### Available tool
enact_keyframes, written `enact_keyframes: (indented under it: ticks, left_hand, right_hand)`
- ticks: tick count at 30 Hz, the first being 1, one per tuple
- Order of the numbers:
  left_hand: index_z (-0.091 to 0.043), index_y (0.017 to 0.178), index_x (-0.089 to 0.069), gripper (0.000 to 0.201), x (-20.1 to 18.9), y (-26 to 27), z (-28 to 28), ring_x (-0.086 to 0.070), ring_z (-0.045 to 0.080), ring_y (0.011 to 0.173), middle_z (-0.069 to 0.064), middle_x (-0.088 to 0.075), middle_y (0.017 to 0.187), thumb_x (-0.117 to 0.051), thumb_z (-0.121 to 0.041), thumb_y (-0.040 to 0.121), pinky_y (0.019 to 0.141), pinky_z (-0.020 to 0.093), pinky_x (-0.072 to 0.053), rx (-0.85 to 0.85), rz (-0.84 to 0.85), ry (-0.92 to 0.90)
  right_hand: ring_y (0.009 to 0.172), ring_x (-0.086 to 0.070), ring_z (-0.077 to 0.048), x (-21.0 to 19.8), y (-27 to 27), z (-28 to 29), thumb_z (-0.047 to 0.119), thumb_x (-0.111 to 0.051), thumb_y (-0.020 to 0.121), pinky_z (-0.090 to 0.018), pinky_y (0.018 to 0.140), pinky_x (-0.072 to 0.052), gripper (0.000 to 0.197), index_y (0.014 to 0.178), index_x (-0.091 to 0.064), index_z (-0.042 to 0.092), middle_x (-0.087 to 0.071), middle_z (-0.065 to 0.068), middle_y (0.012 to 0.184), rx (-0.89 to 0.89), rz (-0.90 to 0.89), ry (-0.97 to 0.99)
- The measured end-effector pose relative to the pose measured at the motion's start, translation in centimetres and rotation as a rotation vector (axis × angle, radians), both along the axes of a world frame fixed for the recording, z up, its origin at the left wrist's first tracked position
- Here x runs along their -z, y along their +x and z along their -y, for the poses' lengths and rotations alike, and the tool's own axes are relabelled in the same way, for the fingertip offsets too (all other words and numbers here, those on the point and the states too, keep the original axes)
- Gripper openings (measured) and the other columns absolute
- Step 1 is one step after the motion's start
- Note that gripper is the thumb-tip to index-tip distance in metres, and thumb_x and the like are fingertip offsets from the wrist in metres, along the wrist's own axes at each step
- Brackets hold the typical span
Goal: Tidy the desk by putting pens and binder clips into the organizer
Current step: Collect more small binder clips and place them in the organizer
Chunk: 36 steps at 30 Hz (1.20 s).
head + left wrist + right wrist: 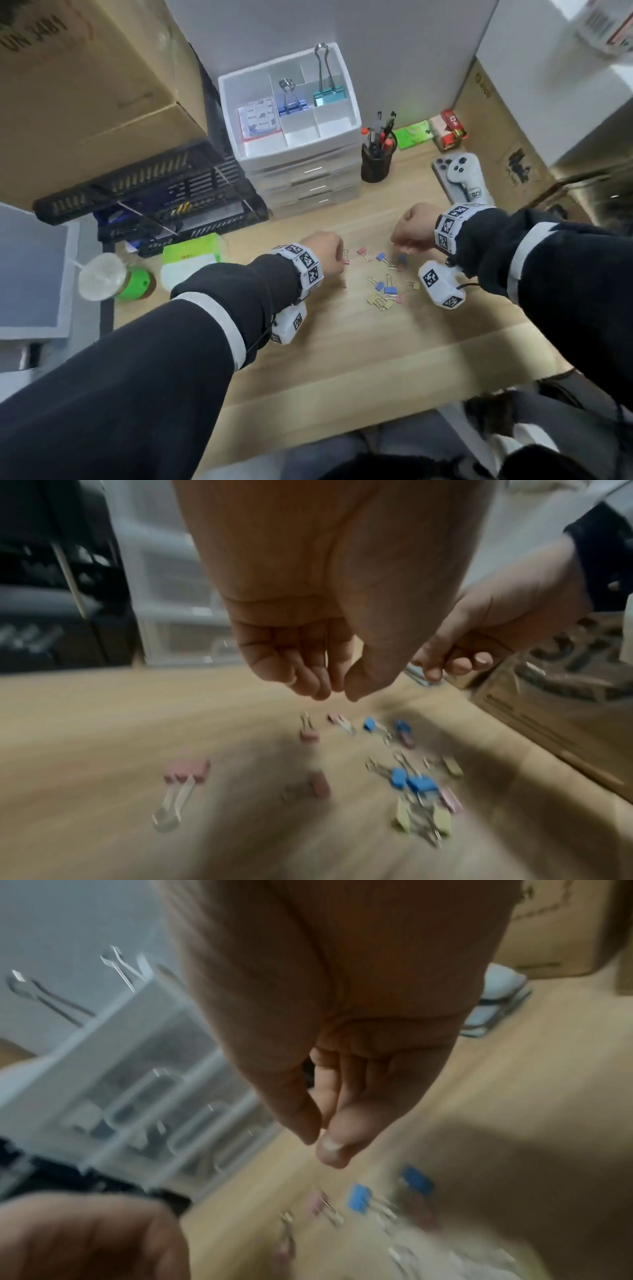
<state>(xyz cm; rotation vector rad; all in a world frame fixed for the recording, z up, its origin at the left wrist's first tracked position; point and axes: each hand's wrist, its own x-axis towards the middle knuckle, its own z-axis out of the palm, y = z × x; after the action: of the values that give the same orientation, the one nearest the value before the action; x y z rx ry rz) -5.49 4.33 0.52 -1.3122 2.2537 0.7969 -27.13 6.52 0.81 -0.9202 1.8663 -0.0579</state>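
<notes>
A: Which step is this?

B: Gathering clips, I'd judge. The left hand [323,251] and right hand [412,228] hover over the small binder clips [383,287] scattered on the surface [342,342], between the wrists.

A: Holding anything?

B: Neither, as far as I can see. The wrist views are blurred, but each hand's fingers [308,674] hang loosely curled, thumb near fingertips.

A: And next?

B: Probably a pinch on one clip, then a lift to the white organizer [354,113] behind, where larger clips stand. The small ones are pink, blue and yellow, with wire handles.
</notes>
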Motion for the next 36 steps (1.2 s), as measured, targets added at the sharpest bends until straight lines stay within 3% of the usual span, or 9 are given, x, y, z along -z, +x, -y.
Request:
enact_keyframes:
  ticks: [2, 6, 11, 14, 21, 28, 31, 34, 36]
  left_hand:
    - [-0.017, 0.088, -0.064, 0.003, 2.0, -0.7, -1.1, -0.066, 0.024, 0.09, 0.002, -0.069, 0.099, -0.06, -0.016, 0.088, 0.079, 0.033, -0.055, 0.02, -0.025, 0.029]
    - [-0.009, 0.101, -0.073, 0.019, 4.3, -2.1, -2.5, -0.067, 0.027, 0.099, 0.006, -0.07, 0.111, -0.06, -0.008, 0.088, 0.084, 0.032, -0.055, 0.096, -0.039, 0.067]
    - [-0.015, 0.111, -0.074, 0.031, 6.1, -3.4, -2.4, -0.061, 0.025, 0.121, 0.003, -0.054, 0.147, -0.057, -0.003, 0.087, 0.099, 0.037, -0.052, 0.113, -0.019, 0.086]
    - [-0.016, 0.116, -0.07, 0.037, 7.3, -4.1, -2.9, -0.057, 0.026, 0.127, 0.006, -0.061, 0.136, -0.057, -0.004, 0.084, 0.099, 0.04, -0.051, 0.14, -0.049, 0.052]
    - [-0.017, 0.111, -0.066, 0.03, 8.9, -5.8, -3.2, -0.064, 0.026, 0.093, 0.002, -0.067, 0.103, -0.063, -0.011, 0.082, 0.081, 0.039, -0.057, 0.204, -0.069, 0.045]
    - [-0.016, 0.112, -0.063, 0.032, 9.8, -6.3, -2.8, -0.061, 0.025, 0.09, 0.001, -0.065, 0.098, -0.07, -0.015, 0.08, 0.071, 0.03, -0.048, 0.247, -0.086, 0.055]
    - [-0.014, 0.086, -0.058, 0.01, 9.4, -6.5, -2.5, -0.06, 0.029, 0.082, 0.004, -0.057, 0.086, -0.065, -0.009, 0.081, 0.063, 0.029, -0.042, 0.29, -0.045, 0.044]
    - [-0.01, 0.068, -0.05, 0.019, 8.9, -7.0, -2.4, -0.055, 0.031, 0.07, 0.006, -0.047, 0.07, -0.06, -0.008, 0.084, 0.057, 0.029, -0.038, 0.395, 0.046, 0.05]
    - [-0.006, 0.074, -0.061, 0.012, 8.5, -7.1, -2.4, -0.06, 0.032, 0.075, 0.01, -0.057, 0.085, -0.06, -0.012, 0.085, 0.058, 0.032, -0.042, 0.441, 0.074, 0.019]
  right_hand:
    - [0.074, -0.074, -0.033, 2.5, 0.1, -1.1, 0.021, -0.076, 0.062, -0.05, 0.077, -0.061, 0.026, 0.081, -0.073, 0.004, -0.076, -0.015, 0.076, -0.115, -0.133, 0.032]
    - [0.066, -0.064, -0.023, 4.9, 2.1, -4.1, 0.013, -0.071, 0.069, -0.03, 0.064, -0.056, 0.016, 0.081, -0.074, 0.003, -0.07, -0.01, 0.074, -0.313, -0.243, 0.071]
    - [0.062, -0.059, -0.021, 6.1, 3.2, -4.9, 0.021, -0.079, 0.063, -0.027, 0.058, -0.052, 0.021, 0.072, -0.061, 0.015, -0.068, -0.005, 0.074, -0.353, -0.27, 0.065]
    - [0.057, -0.054, -0.021, 6.5, 3.5, -4.9, 0.026, -0.075, 0.067, -0.023, 0.052, -0.043, 0.022, 0.071, -0.056, 0.015, -0.063, -0.003, 0.07, -0.383, -0.281, 0.031]
    - [0.06, -0.061, -0.017, 7.6, 3.9, -5.0, 0.024, -0.075, 0.067, -0.022, 0.049, -0.042, 0.024, 0.075, -0.054, 0.016, -0.063, -0.002, 0.072, -0.415, -0.282, 0.066]
    - [0.062, -0.068, -0.021, 6.5, 1.1, -3.7, 0.02, -0.078, 0.063, -0.032, 0.071, -0.058, 0.019, 0.073, -0.074, 0.004, -0.075, -0.008, 0.072, -0.383, -0.052, 0.294]
    - [0.077, -0.075, -0.033, 6.4, -1.9, -3.0, 0.012, -0.071, 0.066, -0.046, 0.084, -0.059, 0.015, 0.077, -0.069, 0.002, -0.073, -0.017, 0.074, -0.172, 0.104, 0.317]
    - [0.06, -0.069, -0.032, 6.2, -3.6, -2.5, -0.006, -0.053, 0.075, -0.031, 0.055, -0.06, 0.01, 0.073, -0.063, -0.006, -0.064, -0.023, 0.071, -0.006, 0.151, 0.257]
    - [0.048, -0.059, -0.026, 6.2, -4.1, -2.2, -0.007, -0.051, 0.072, -0.023, 0.047, -0.049, 0.012, 0.073, -0.064, -0.005, -0.061, -0.023, 0.068, -0.003, 0.106, 0.236]
